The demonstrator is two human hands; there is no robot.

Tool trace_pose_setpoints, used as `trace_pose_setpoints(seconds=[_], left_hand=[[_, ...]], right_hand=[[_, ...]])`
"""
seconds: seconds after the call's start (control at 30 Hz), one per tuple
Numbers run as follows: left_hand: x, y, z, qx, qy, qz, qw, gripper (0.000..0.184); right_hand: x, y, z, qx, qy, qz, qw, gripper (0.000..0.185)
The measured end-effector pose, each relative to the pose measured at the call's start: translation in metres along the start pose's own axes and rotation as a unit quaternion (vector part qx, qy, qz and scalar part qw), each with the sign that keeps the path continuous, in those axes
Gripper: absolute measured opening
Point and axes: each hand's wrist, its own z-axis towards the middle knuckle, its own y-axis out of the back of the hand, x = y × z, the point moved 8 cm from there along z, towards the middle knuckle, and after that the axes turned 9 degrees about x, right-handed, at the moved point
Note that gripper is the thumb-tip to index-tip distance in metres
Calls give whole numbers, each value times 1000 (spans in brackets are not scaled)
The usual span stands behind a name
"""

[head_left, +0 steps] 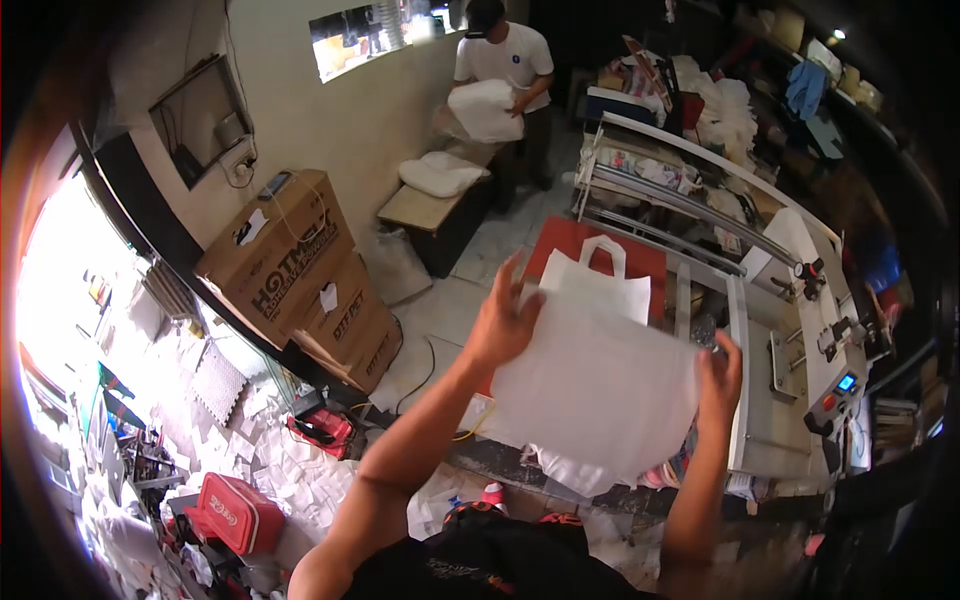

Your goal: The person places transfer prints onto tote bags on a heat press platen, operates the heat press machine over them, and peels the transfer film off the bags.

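Note:
A plain white sheet [595, 385], thin and nearly square, is held up in front of me by its two sides. My left hand [505, 320] has its upper left edge, fingers pointing up and thumb on the sheet. The right edge is pinched in my right hand [718, 372]. Beyond the sheet, a white bag [625, 290] with a loop handle lies on a red board [553, 238], its lower part hidden by the sheet. More white material [575, 472] shows just below the held sheet.
On the right stands a machine [840, 385] with a lit display and metal rails. Stacked cardboard boxes [285, 270] are at the left, near a red cooler [232, 513] and paper scraps. A person [510, 70] holds a white bundle [487, 110] by a low table [420, 208].

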Motion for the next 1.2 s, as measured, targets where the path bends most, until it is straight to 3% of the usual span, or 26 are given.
trace_pose_setpoints(seconds=[0.03,0.1,0.2,0.23,0.27,0.3,0.33,0.37,0.4,0.47,0.5,0.57,0.7,0.77,0.87,0.97,1.2], left_hand=[[-13,6,21,6,7,63,998,46],[-85,36,37,-40,-250,120,960,40],[-170,83,16,-146,-466,105,867,35],[-189,93,6,-179,-522,78,830,34],[-196,95,3,-205,-550,57,808,32],[-187,85,19,-208,-522,59,825,31],[-148,68,47,-216,-397,147,880,29],[-94,41,68,-162,-311,187,918,29],[-37,12,86,-99,-217,243,940,29],[108,-54,99,78,-62,347,933,29],[152,-78,76,98,-42,337,936,31],[221,-99,44,189,99,353,911,33],[235,-107,27,182,128,374,901,34],[225,-107,30,131,29,385,913,36],[230,-110,35,133,10,396,908,37],[235,-115,33,168,43,404,898,38],[245,-110,37,146,28,360,921,41]], right_hand=[[18,-5,21,21,4,-45,999,37],[81,4,51,-31,146,-34,988,31],[225,25,20,-200,421,-112,878,27],[240,26,20,-195,472,9,860,26],[234,21,30,-188,451,-22,872,26],[229,16,40,-180,431,-54,882,26],[187,0,63,-150,418,-115,889,29],[146,-16,84,-118,406,-175,889,35],[85,-37,99,-62,268,-171,946,45],[-64,-75,100,43,147,-276,949,43],[-126,-86,82,95,32,-328,939,36],[-199,-107,42,180,-48,-395,900,32],[-226,-112,24,152,-42,-409,899,29],[-219,-112,27,112,21,-431,895,29],[-221,-112,32,119,19,-454,883,29],[-227,-109,25,101,54,-430,896,30],[-224,-100,21,77,31,-411,908,31]])
